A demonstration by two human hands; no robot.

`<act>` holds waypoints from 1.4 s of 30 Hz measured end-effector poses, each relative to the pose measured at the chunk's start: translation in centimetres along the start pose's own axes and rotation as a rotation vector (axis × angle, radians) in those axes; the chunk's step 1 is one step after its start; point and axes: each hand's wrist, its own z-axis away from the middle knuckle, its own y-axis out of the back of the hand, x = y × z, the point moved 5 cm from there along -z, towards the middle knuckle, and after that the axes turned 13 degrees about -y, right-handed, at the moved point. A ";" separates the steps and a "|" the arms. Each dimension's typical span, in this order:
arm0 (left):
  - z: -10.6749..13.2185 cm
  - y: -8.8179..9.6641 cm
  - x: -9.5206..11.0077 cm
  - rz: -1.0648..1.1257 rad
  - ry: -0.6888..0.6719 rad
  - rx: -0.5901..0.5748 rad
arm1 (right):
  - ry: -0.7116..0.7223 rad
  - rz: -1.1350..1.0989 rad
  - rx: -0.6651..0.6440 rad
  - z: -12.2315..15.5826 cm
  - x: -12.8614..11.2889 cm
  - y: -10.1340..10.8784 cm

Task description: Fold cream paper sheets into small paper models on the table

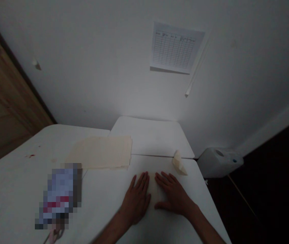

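Both my hands lie on a small pale sheet of paper (154, 189) on the white table. My left hand (138, 200) is flat along its left side, fingers stretched forward. Opposite it, my right hand (172, 195) rests flat with fingers extended and the thumb pointing inward. Much of the sheet is hidden under the hands, and I cannot tell whether it is folded. Just beyond my right hand stands a folded cream paper piece (178, 163). A stack of cream paper sheets (106, 152) lies farther back on the left.
A blurred-out item (59, 195) lies on the table at the left. Behind the white table (103, 203) is a wall with a printed chart (176, 47). Off the right edge, a white plastic container (219, 162) stands lower down. A wooden panel (7, 78) is at far left.
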 end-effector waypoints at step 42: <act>3.5 3.8 -0.9 0.251 -0.175 -0.008 | -0.001 -0.186 0.270 1.6 -1.1 0.4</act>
